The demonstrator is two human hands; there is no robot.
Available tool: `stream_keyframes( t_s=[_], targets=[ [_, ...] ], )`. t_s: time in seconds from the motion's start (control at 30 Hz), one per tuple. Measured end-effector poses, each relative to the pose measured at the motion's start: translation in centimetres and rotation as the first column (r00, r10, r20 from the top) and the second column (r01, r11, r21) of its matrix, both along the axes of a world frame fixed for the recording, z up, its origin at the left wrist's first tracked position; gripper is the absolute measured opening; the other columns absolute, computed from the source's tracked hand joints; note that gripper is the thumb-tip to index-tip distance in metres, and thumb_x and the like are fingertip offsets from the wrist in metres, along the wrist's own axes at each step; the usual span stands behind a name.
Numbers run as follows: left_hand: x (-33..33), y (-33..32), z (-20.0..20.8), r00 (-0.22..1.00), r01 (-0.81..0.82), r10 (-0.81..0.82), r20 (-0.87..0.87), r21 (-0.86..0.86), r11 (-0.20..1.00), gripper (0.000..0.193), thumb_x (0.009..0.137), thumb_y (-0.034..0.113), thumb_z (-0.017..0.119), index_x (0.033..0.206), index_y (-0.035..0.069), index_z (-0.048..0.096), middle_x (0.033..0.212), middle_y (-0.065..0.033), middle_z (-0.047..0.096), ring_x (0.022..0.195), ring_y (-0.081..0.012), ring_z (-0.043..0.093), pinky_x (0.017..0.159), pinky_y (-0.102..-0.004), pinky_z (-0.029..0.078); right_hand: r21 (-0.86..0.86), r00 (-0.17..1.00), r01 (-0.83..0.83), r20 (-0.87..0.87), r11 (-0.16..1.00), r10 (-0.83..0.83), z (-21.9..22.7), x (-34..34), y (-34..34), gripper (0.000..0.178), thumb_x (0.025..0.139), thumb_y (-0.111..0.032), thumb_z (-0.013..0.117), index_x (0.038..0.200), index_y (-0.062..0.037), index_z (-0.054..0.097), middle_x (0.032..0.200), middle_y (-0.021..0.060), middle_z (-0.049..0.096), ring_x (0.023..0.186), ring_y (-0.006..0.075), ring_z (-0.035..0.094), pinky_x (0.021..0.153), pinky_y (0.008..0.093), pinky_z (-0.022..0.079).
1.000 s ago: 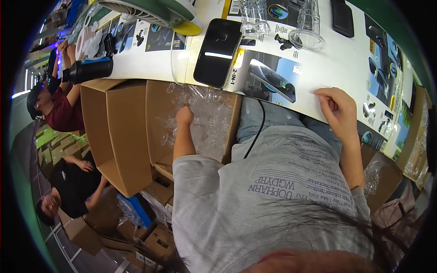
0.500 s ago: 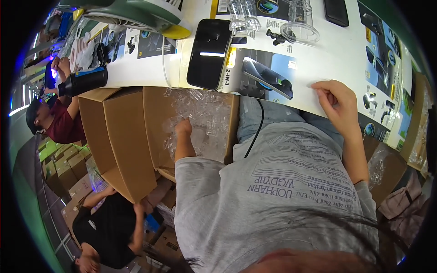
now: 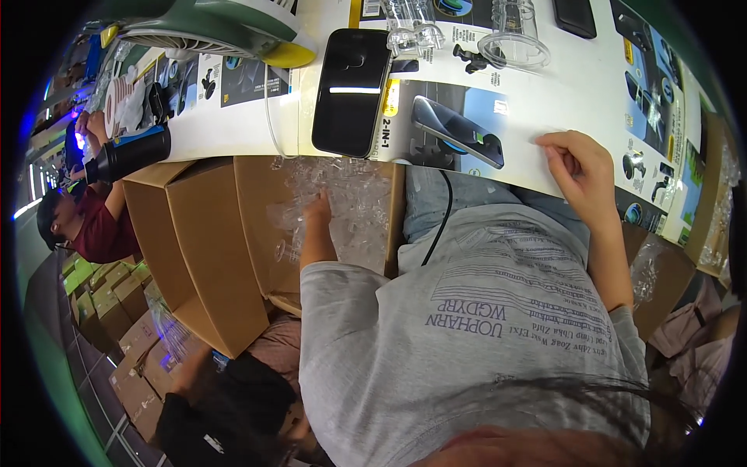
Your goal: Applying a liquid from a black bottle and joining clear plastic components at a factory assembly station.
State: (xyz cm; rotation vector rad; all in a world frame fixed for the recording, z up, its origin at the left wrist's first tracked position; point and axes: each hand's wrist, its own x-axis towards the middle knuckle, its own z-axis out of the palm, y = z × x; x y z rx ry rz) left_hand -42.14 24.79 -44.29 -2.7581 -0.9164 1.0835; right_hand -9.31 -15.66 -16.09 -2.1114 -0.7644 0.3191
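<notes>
The left hand (image 3: pixel 317 207) reaches down among clear plastic pieces (image 3: pixel 359 194) in an open cardboard box (image 3: pixel 396 222); they lie right around its fingers, thickest from twelve to four o'clock of it. Whether those fingers grasp a piece, I cannot tell — they are half lost among the transparent shapes. The right hand (image 3: pixel 580 175) rests at the table's (image 3: pixel 537 101) near edge, loosely curled with nothing visible in it, and from there the pieces lie well apart, at nearly nine o'clock. They are glossy, rigid-looking and jumbled, too tangled to count. Two more clear mouldings stand out on the glossy printed table covering: a round-rimmed, cup-like one (image 3: pixel 513 39) at eleven o'clock from the right hand, and a knobbly, ribbed one (image 3: pixel 412 31) between ten and eleven. One black phone (image 3: pixel 352 93), smooth and reflective, lies flat at about half past twelve from the left hand. One dark rounded case (image 3: pixel 576 17) sits at twelve o'clock from the right hand; one black bottle (image 3: pixel 140 152) lies tilted between nine and ten from the left — one fan (image 3: pixel 202 31) at eleven.
</notes>
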Motion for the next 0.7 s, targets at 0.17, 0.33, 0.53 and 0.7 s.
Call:
stream_keyframes(
  t_s=[0.17, 0.33, 0.53, 0.7],
  targets=[
    [0.6, 1.8, -0.3, 0.942, 0.082, -0.062, -0.331, 0.048, 0.995, 0.031, 0.086, 0.017, 0.041, 0.113, 0.009, 0.054, 0.112, -0.0141, 0.057, 0.096, -0.0309, 0.059, 0.074, -0.0388, 0.050, 0.001, 1.000, 0.001, 0.012, 1.000, -0.001, 0.4, 0.0, -0.1, 0.012, 0.077, 0.001, 0.056, 0.086, -0.0025, 0.063, 0.064, 0.0000, 0.050, 0.051, 0.0057, 0.036, 0.045, 0.0199, 0.027],
    [-0.7, 4.2, 1.6, 0.945, 0.124, -0.086, -0.316, 0.102, 0.987, 0.028, 0.086, 0.023, 0.044, 0.102, 0.008, 0.061, 0.108, -0.0141, 0.058, 0.092, -0.0300, 0.061, 0.071, -0.0397, 0.051, 0.002, 1.000, -0.009, 0.008, 1.000, 0.009, 0.5, 0.1, 0.0, 0.015, 0.075, 0.000, 0.058, 0.086, -0.0053, 0.065, 0.064, 0.0024, 0.054, 0.047, 0.0089, 0.040, 0.045, 0.0217, 0.033],
    [3.7, 1.8, 14.1, 0.933, -0.347, 0.295, 0.207, 0.290, 0.892, 0.034, 0.074, 0.035, 0.064, 0.095, 0.009, 0.064, 0.100, -0.0138, 0.059, 0.088, -0.0302, 0.061, 0.071, -0.0409, 0.050, 0.043, 1.000, -0.024, -0.003, 0.999, 0.024, 0.0, 0.2, -0.3, 0.013, 0.077, 0.001, 0.056, 0.088, -0.0025, 0.063, 0.065, 0.0010, 0.050, 0.051, 0.0064, 0.037, 0.045, 0.0202, 0.028],
    [-2.0, 5.0, 16.5, 0.677, -0.573, 0.565, 0.471, -0.145, 0.807, 0.022, 0.075, 0.026, 0.067, 0.082, 0.005, 0.068, 0.069, -0.0098, 0.064, 0.061, -0.0211, 0.060, 0.061, -0.0342, 0.047, 0.072, 0.999, -0.053, -0.010, 0.996, 0.054, 0.1, 0.2, -0.3, 0.014, 0.076, 0.002, 0.056, 0.088, -0.0024, 0.063, 0.066, 0.0014, 0.050, 0.051, 0.0066, 0.037, 0.045, 0.0205, 0.028]
  ],
)
